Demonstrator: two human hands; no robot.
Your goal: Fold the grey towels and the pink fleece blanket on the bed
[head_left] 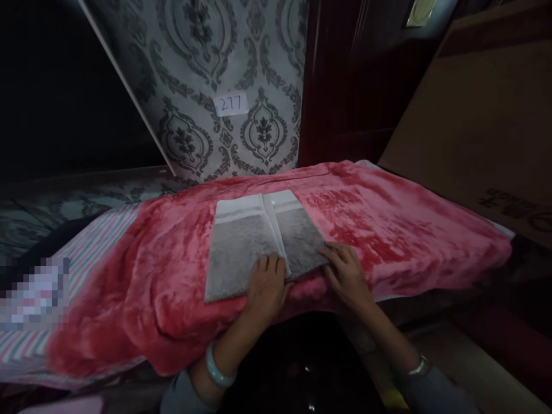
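A grey towel with white bands along its far end lies flat on a red blanket. Its two side parts are folded in, and their pale edges meet a little right of the middle. My left hand rests on the near edge close to that seam, fingers laid flat on the cloth. At the near right corner, my right hand pinches the towel's edge between thumb and fingers. The undersides of both hands' fingertips are hidden.
The red plush blanket covers the surface, over striped cloth at the left. A large cardboard box leans at the right. Behind stand a patterned wall with a "277" note and a dark red door.
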